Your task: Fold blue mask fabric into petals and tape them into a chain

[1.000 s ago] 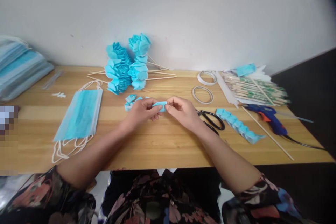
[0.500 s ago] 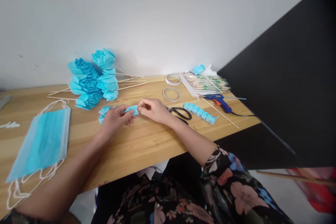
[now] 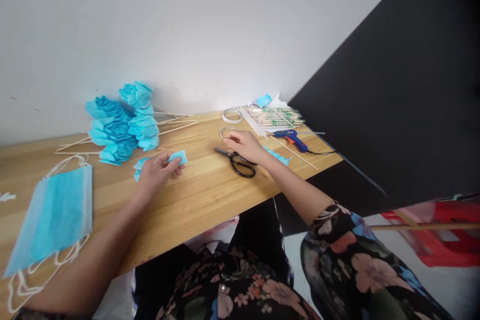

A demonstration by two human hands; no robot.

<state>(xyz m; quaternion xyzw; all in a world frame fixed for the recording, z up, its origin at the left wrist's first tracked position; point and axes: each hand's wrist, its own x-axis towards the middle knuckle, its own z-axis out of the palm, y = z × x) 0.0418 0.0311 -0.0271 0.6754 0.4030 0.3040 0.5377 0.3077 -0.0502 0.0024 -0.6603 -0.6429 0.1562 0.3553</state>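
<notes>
My left hand [image 3: 159, 167] is closed around a small folded piece of light blue fabric [image 3: 178, 157], pinched between thumb and fingers. Behind that hand, a crumpled blue piece [image 3: 139, 166] lies partly hidden on the table. My right hand [image 3: 243, 145] is just over black-handled scissors [image 3: 242, 171], its fingers loosely bent and nothing visible in them. A narrow roll of tape [image 3: 225, 129] is partly covered by this hand. Beyond the right wrist, a pleated blue strip [image 3: 279, 156] is mostly hidden.
Blue fabric flowers on sticks [image 3: 112, 125] lean by the wall. A blue face mask [image 3: 62, 205] lies at left. Another tape roll [image 3: 232, 115], bundled wooden sticks [image 3: 275, 117] and a blue glue gun [image 3: 292, 139] with its cord are at right. A red stool [image 3: 435, 257] stands below.
My right hand has left the blue piece and moved right, over the scissors. The left hand still holds the piece. The whole view has shifted to the right.
</notes>
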